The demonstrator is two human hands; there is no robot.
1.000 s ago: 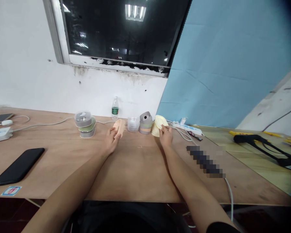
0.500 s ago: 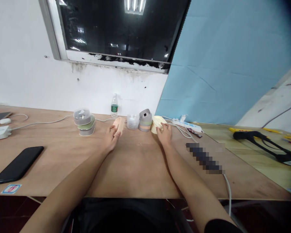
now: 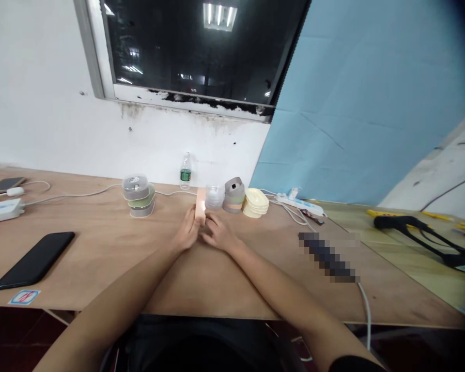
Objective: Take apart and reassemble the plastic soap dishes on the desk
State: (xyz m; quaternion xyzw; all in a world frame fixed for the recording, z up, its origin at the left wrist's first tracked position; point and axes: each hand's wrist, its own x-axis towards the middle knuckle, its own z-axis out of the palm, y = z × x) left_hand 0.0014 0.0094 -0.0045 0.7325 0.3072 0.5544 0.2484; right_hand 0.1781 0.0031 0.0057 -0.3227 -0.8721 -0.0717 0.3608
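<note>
My left hand point(image 3: 186, 230) is closed on the side of a peach-coloured plastic piece point(image 3: 200, 199), which stands on edge and looks like a shallow rounded container or ring. My right hand point(image 3: 219, 232) has its fingers bent against the lower right side of the same piece; its fingertips are partly hidden. Just behind are a stack of clear plastic cups or lids point(image 3: 214, 197) and a stack of grey, green and peach rings point(image 3: 233, 199), its top grey one tilted. Cream-coloured shallow plastic pieces point(image 3: 255, 203) lie stacked to the right.
Left of my hands stands a stack of grey and green containers point(image 3: 138, 196) with a clear top. A bottle point(image 3: 185, 173) stands against the wall. A black phone point(image 3: 34, 260) lies front left. Power strips point(image 3: 302, 204), cables and a pixelated dark object point(image 3: 327, 257) are on the wooden table point(image 3: 225, 289).
My right hand has left the cream stack and moved left to the peach piece. My left hand has shifted slightly right, turning that piece more upright. The view has tilted a little.
</note>
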